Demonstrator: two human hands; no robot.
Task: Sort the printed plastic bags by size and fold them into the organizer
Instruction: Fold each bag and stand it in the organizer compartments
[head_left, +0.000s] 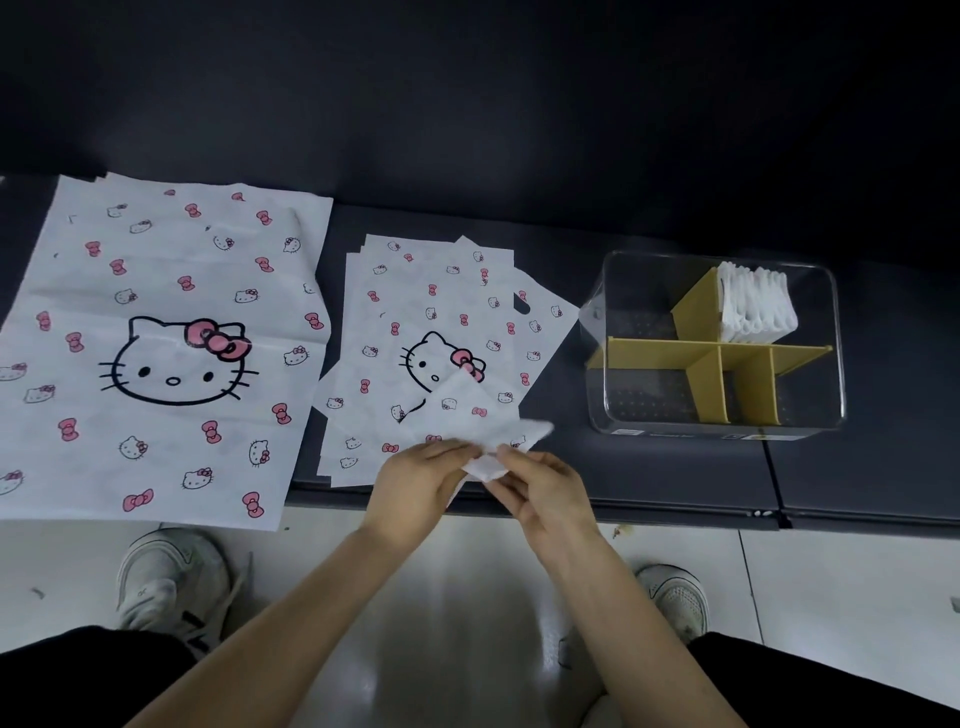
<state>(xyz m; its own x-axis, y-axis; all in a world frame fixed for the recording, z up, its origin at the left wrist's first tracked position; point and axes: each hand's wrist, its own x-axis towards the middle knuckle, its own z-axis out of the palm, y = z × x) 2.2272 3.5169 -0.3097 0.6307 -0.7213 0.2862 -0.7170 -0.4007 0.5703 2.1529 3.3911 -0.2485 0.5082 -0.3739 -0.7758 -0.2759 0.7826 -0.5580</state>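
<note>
So my left hand (421, 483) and right hand (540, 483) are both pinching a half-folded white plastic bag with pink bows (488, 426), just over the near edge of the medium Hello Kitty bag pile (441, 312). The big-bag pile (156, 338) lies to the left. The clear plastic organizer with yellow dividers (623, 322) sits on the right, with folded white bags (756, 306) in its far-right compartment. Its front label's too small to read.

folded bag (480, 415) pinched in hands; large bags (156, 338) left, small pile (415, 312) middle, organizer (623, 415) right

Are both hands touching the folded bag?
Touching. The head view shows the left hand and right hand pinching the folded bag at its near corner.
</note>
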